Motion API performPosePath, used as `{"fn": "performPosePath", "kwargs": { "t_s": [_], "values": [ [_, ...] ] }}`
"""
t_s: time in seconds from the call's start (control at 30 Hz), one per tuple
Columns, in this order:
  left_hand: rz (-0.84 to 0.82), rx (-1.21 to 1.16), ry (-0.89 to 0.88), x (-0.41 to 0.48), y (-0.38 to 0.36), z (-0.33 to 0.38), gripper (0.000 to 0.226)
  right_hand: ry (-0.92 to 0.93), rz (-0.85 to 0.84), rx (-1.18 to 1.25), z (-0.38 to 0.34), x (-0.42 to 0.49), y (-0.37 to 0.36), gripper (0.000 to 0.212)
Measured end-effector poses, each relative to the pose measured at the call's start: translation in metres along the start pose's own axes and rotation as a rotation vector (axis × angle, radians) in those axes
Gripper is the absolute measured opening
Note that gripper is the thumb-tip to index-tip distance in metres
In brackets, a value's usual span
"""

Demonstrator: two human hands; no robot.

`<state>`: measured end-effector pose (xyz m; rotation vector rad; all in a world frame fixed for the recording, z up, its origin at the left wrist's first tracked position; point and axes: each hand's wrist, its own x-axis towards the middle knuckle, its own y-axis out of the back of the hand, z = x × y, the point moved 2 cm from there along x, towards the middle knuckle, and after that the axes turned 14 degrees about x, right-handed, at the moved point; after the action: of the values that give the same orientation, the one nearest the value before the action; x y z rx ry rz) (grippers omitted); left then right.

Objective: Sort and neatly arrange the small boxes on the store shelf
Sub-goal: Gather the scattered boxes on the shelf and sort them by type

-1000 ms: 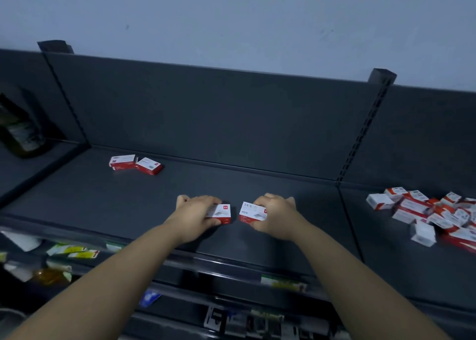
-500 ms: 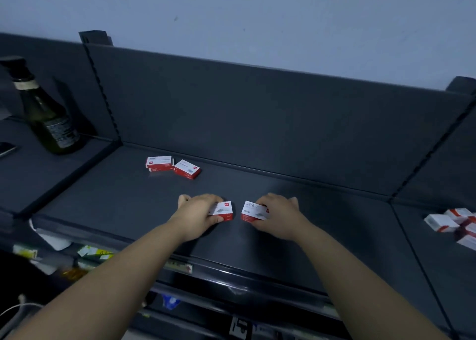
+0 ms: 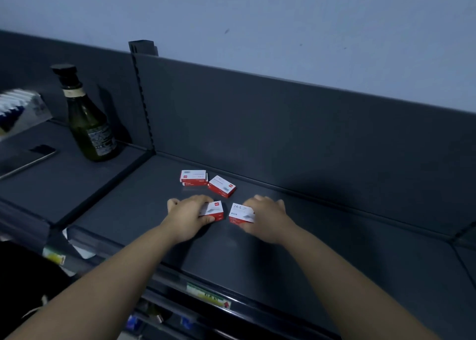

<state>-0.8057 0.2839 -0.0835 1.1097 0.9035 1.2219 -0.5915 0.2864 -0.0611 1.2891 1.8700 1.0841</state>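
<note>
While both arms reach over the dark shelf [image 3: 309, 249], the left hand [image 3: 189, 217] grips one red-and-white box [image 3: 215, 209] between thumb and fingers. At its 3 o'clock, the right hand [image 3: 268, 220] grips a second box [image 3: 240, 214], a narrow gap between the two. A stacked pair [image 3: 193, 177] and a skewed single box [image 3: 222, 186] lie near at 12 o'clock, and a green bottle [image 3: 88, 123] stands at 10 o'clock.

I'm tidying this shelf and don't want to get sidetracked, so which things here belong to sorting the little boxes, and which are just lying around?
Part of the job:
- 24/6 box
- front left box
- angled box
- stacked boxes
- shelf

Just lying about:
- green bottle
- dark flat thing, maybe a phone
- blurred white pack
- price label
</note>
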Motion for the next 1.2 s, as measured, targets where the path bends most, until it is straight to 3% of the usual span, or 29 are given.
{"fn": "performPosePath", "kwargs": {
  "t_s": [0.17,0.5,0.63,0.97,1.2],
  "values": [
    [-0.041,0.054,-0.099,0.021,0.0,-0.037,0.024,-0.024,-0.067,-0.072,-0.032,0.018,-0.045,0.037],
    [0.083,0.087,-0.271,0.07,0.0,-0.09,0.033,-0.199,0.124,-0.037,-0.055,0.067,-0.071,0.063],
    [0.184,0.127,-0.349,0.084,-0.005,-0.091,0.046,-0.23,0.2,-0.082,-0.056,0.073,-0.072,0.045],
    [0.233,0.241,-0.394,0.102,-0.012,-0.098,0.049,-0.359,0.375,-0.13,-0.065,0.098,-0.078,0.037],
    [0.199,0.117,-0.431,0.107,-0.004,-0.091,0.04,-0.387,0.259,-0.068,-0.065,0.08,-0.07,0.065]
  ]
}}
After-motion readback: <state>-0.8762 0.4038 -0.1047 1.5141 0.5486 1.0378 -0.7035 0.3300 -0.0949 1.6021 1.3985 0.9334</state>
